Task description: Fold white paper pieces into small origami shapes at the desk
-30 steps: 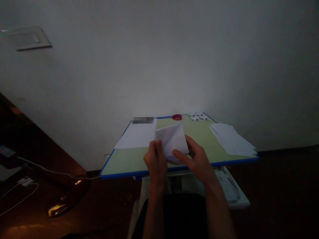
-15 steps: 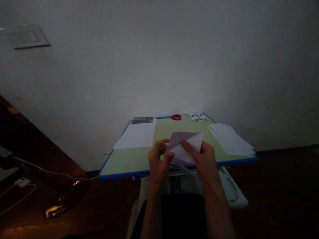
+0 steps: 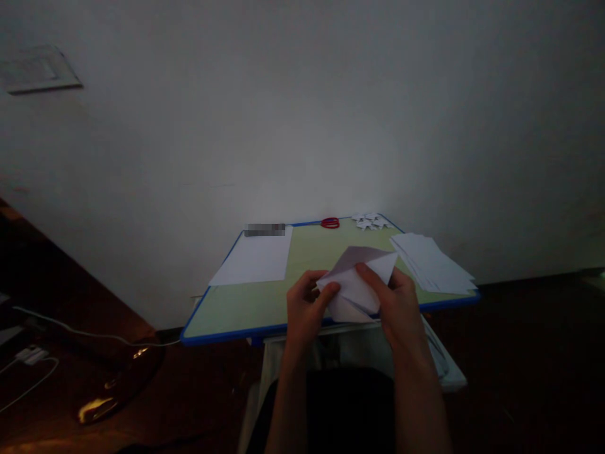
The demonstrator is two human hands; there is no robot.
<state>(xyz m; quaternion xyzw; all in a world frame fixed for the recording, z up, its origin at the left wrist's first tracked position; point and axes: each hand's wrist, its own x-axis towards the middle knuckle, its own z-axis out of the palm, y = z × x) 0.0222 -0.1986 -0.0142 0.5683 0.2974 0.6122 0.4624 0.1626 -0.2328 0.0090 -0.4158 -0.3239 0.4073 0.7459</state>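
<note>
A partly folded white sheet of paper (image 3: pixel 352 287) is held up in the air over the front edge of the table, with creases and open flaps showing. My left hand (image 3: pixel 309 302) pinches its left corner between thumb and fingers. On the other side my right hand (image 3: pixel 392 296) grips the right part, its thumb pressed on the front face and its fingers hidden behind. Both hands are closed on the same paper. The flaps along its lower edge stand slightly apart.
On the pale green table (image 3: pixel 236 312) with a blue rim lie a large white sheet (image 3: pixel 255 261), a dark blurred object (image 3: pixel 265 230), red-handled scissors (image 3: pixel 330 222), several small folded paper pieces (image 3: pixel 371 221) and a stack of white paper (image 3: pixel 435 265). A wall rises behind.
The folded paper has tilted and opened out, its flaps now spread wider. Both hands have moved slightly right and kept their hold. The whole view has shifted a little.
</note>
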